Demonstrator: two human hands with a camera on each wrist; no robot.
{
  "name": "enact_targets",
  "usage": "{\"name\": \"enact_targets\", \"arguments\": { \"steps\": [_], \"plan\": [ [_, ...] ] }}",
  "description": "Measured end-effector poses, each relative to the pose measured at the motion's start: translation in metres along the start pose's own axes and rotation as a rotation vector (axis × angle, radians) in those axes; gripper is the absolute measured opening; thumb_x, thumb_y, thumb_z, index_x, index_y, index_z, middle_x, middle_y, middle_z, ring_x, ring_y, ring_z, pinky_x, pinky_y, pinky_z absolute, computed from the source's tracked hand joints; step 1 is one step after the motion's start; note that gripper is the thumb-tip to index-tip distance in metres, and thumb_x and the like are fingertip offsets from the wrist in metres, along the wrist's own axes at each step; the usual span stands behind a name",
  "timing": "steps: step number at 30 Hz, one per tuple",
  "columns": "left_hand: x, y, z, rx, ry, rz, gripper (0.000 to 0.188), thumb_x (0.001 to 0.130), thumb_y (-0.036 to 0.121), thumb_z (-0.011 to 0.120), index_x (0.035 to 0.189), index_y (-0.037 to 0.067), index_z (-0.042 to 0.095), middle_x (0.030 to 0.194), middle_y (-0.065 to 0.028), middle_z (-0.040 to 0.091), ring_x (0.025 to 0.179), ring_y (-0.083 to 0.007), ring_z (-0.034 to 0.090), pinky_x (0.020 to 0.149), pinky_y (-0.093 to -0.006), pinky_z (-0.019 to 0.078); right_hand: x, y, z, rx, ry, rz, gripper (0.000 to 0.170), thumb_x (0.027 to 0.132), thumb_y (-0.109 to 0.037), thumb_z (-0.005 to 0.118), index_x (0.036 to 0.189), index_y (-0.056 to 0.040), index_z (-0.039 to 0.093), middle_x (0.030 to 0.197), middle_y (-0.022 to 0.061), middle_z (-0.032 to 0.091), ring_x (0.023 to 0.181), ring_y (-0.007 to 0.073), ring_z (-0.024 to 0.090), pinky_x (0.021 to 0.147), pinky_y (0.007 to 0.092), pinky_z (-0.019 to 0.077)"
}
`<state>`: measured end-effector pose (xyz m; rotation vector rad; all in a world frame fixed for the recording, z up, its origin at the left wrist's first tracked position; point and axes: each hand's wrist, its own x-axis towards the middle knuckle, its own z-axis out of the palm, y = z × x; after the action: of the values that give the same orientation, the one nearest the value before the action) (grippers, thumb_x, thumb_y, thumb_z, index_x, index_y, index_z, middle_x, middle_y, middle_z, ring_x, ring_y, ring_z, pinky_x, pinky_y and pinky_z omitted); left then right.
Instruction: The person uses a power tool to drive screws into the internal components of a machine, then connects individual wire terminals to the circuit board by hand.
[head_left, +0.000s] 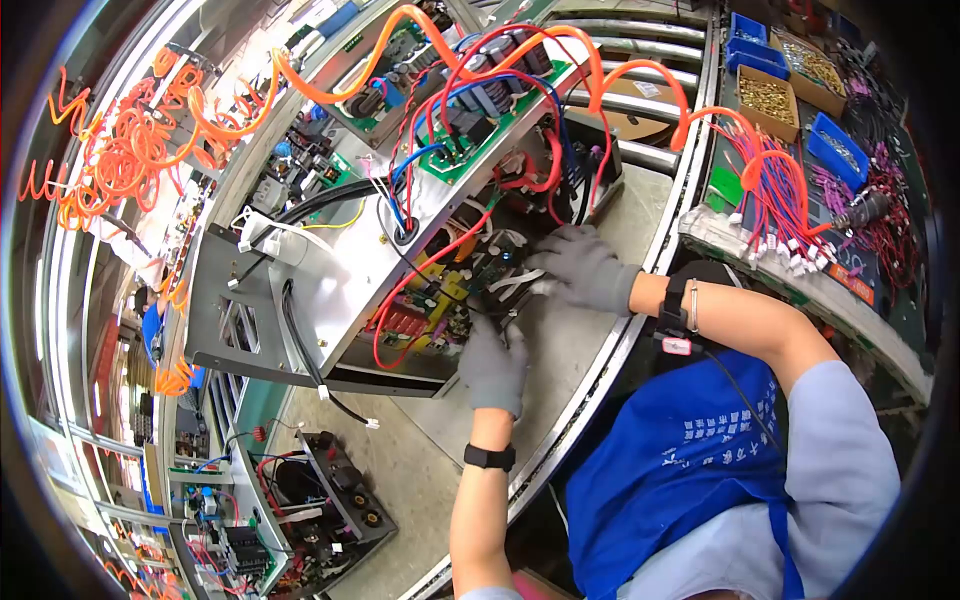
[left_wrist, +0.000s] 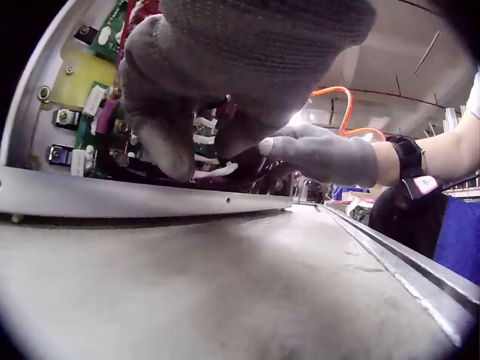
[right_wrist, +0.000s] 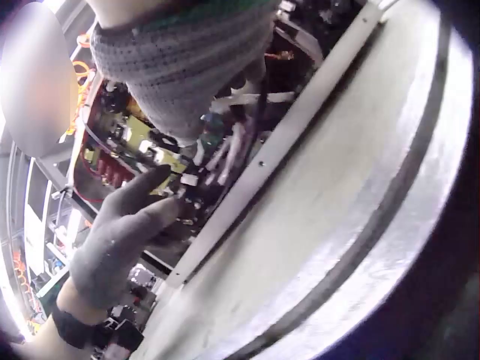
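Both gloved hands reach into the open side of a metal chassis [head_left: 335, 300] packed with boards and wires. My left hand [head_left: 495, 365] is at the lower edge of the opening; in the left wrist view its thumb and fingers [left_wrist: 161, 139] stand apart around white-ended wires [left_wrist: 217, 172]. The right hand [head_left: 585, 270] is farther along the same opening, its fingers curled at white wires [head_left: 520, 285]. From the right wrist, the right hand [right_wrist: 187, 67] covers part of the wiring, and the left hand [right_wrist: 120, 247] points at a small white connector [right_wrist: 189, 180]. Some fingertips are hidden.
An orange coiled hose [head_left: 435, 45] crosses above the chassis. A second unit [head_left: 330, 485] stands at the lower left. On the right, a side bench [head_left: 800, 275] holds bundled wires [head_left: 775, 195], a blue bin [head_left: 838, 150] and boxes of screws. Metal rollers [head_left: 640, 60] lie behind.
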<state>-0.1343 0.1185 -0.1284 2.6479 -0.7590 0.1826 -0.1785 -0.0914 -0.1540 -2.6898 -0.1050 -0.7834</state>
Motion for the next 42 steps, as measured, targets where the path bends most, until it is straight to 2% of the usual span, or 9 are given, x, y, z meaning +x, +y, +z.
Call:
{"name": "enact_targets", "arguments": {
  "steps": [2,5,8,14,23,29,32,35,42],
  "plan": [
    [0.009,0.004,0.007,0.064,-0.047,-0.072,0.077,0.087,0.036,0.058,0.146,-0.001,0.025,0.088,-0.0246,0.068,0.079,-0.0428,0.065,0.071,-0.0498,0.0521,0.003,0.015,0.008,-0.039,-0.055,-0.086,0.036,0.085,-0.035,0.061,0.114,-0.0146,0.064,0.114,0.0085,0.062,0.110,0.0306,0.054,0.093,0.0483,0.0423],
    [0.020,-0.003,0.015,0.178,-0.104,-0.094,0.069,0.087,0.035,0.057,0.139,-0.004,0.031,0.081,-0.0232,0.067,0.073,-0.0422,0.065,0.065,-0.0494,0.0522,0.021,0.026,0.002,0.010,-0.331,-0.128,0.031,0.087,-0.034,0.058,0.110,-0.0135,0.064,0.109,0.0086,0.063,0.104,0.0294,0.057,0.088,0.0491,0.0437],
    [0.022,0.004,0.007,0.156,-0.097,-0.077,0.071,0.085,0.031,0.058,0.141,0.000,0.028,0.079,-0.0231,0.067,0.073,-0.0423,0.065,0.064,-0.0491,0.0523,0.023,0.028,-0.001,-0.013,-0.316,-0.182,0.030,0.089,-0.035,0.054,0.106,-0.0121,0.063,0.102,0.0089,0.063,0.099,0.0291,0.059,0.081,0.0481,0.0473],
    [0.030,0.002,0.008,0.290,-0.117,-0.049,0.064,0.085,0.027,0.058,0.137,0.001,0.031,0.075,-0.0212,0.067,0.065,-0.0426,0.065,0.059,-0.0498,0.0521,0.021,0.018,0.005,0.104,-0.198,-0.057,0.031,0.091,-0.035,0.050,0.107,-0.0102,0.060,0.095,0.0125,0.063,0.091,0.0323,0.062,0.071,0.0456,0.0514],
    [0.041,-0.014,0.005,0.317,-0.095,0.085,0.047,0.087,0.025,0.058,0.127,0.007,0.042,0.076,-0.0176,0.068,0.067,-0.0394,0.067,0.060,-0.0499,0.0519,0.033,0.001,-0.003,0.008,-0.418,0.123,0.038,0.094,-0.042,0.048,0.108,-0.0087,0.061,0.095,0.0188,0.065,0.083,0.0366,0.065,0.070,0.0480,0.0515],
    [0.039,-0.017,0.008,0.316,-0.043,0.112,0.048,0.087,0.025,0.058,0.130,0.011,0.043,0.076,-0.0174,0.068,0.065,-0.0401,0.065,0.062,-0.0515,0.0504,0.028,0.000,0.011,0.318,-0.196,0.253,0.041,0.091,-0.046,0.052,0.091,-0.0070,0.067,0.085,0.0161,0.067,0.080,0.0343,0.066,0.073,0.0447,0.0515],
    [0.038,-0.017,0.004,0.329,-0.080,0.113,0.049,0.087,0.024,0.058,0.131,0.010,0.043,0.078,-0.0171,0.069,0.067,-0.0402,0.066,0.067,-0.0521,0.0505,0.041,0.000,0.008,0.436,-0.343,0.362,0.045,0.088,-0.046,0.056,0.075,-0.0047,0.066,0.074,0.0150,0.064,0.073,0.0325,0.063,0.070,0.0431,0.0494],
    [0.043,-0.005,-0.008,0.357,-0.198,0.061,0.051,0.085,0.022,0.058,0.131,0.008,0.042,0.084,-0.0173,0.069,0.070,-0.0398,0.066,0.070,-0.0518,0.0508,0.050,-0.003,0.000,0.512,-0.426,0.491,0.046,0.086,-0.046,0.055,0.075,-0.0033,0.068,0.069,0.0159,0.064,0.069,0.0315,0.064,0.070,0.0403,0.0499],
    [0.048,-0.016,-0.004,0.333,-0.165,0.179,0.053,0.082,0.018,0.061,0.129,0.002,0.041,0.090,-0.0233,0.067,0.072,-0.0392,0.067,0.066,-0.0486,0.0526,0.068,-0.004,-0.004,0.368,-0.583,0.472,0.048,0.086,-0.046,0.053,0.077,-0.0017,0.069,0.071,0.0166,0.066,0.071,0.0307,0.065,0.071,0.0414,0.0503]
  ]
}}
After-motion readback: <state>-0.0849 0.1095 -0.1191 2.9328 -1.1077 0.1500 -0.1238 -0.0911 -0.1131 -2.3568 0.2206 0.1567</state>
